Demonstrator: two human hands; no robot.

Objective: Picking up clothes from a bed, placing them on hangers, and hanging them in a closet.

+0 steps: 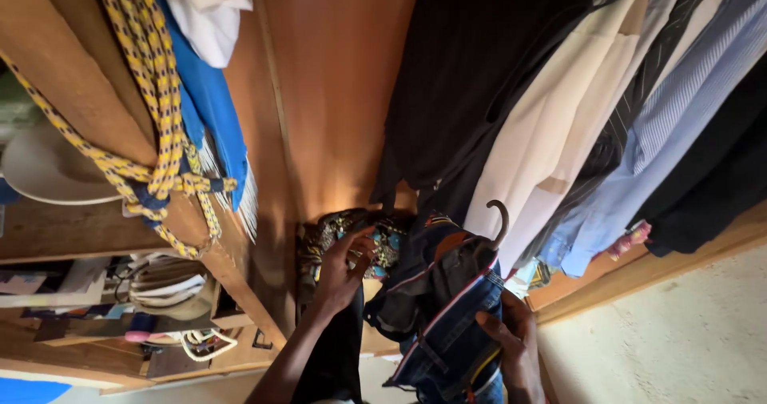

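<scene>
Low in the open wooden wardrobe [335,84], beneath the row of hanging clothes, the person's two hands work on a bundle of garments. A pair of dark blue jeans [451,332] hangs from a brown hanger whose curved hook [501,220] stands free just above the bundle; the denim shows paler stitching, belt loops, a thin red-and-white trim along one edge and a streak of yellow lower down. Folded over the same hanger lies a darker garment [415,292] with an orange patch near its top. The right hand [511,344] grips the jeans from the side, fingers curled into the denim. The left hand [343,268] reaches further in, fingers spread and pressing on a patterned cloth [375,240] of turquoise, gold and black that lies bunched at the bottom of the wardrobe, just beside the jeans.

Above hang a black garment [471,76], a cream shirt [559,124], a dark pinstriped piece [639,92] and a pale blue striped shirt [663,124]. Over the wardrobe's side panel drape a yellow-and-navy patterned cloth [152,84] and a bright blue scarf [212,100] with a pale fringe. On the shelves [72,232] at left sit a white brimmed hat [48,168], folded caps [172,284] and flat items too blurred to tell apart; no label or sign is clear enough to describe.
</scene>
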